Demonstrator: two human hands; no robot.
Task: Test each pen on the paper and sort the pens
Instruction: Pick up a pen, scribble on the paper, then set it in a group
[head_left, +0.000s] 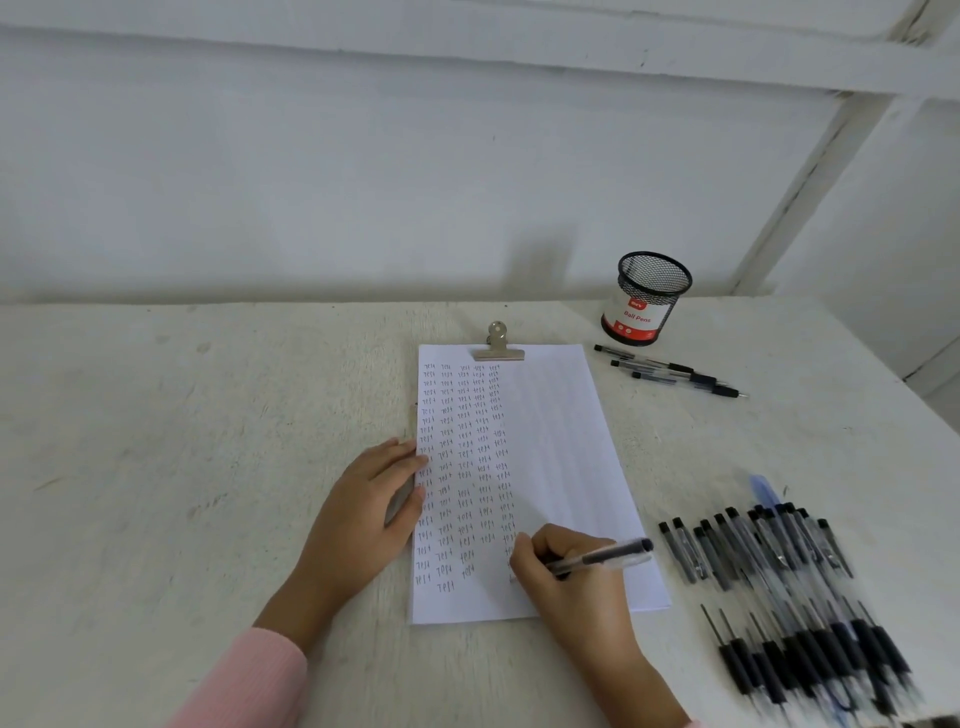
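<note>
**Pen in your right hand, low on the paper**

From the head camera, the paper (550, 457) lies in front of you on the white table (182, 467), held at its far edge by a metal clip (497, 345). Columns of small handwritten words fill its left half; the right half is blank.

Your left hand (363, 509) rests flat at the paper's left edge, fingers straight and close together, the fingertips just over the margin. A pink sleeve (249, 680) covers that forearm.

Your right hand (566, 577) sits on the lower part of the paper, fingers curled tight around a pen (618, 553) with a clear barrel. Its dark back end points to the right; the tip is hidden behind your fingers.

To the right of the paper, near you, a pile of pens (789, 587) lies side by side, blurred at the frame's edge. Farther back, three pens (670, 371) lie together on the table, just in front of a black mesh cup (647, 299) with a red and white label.
</note>
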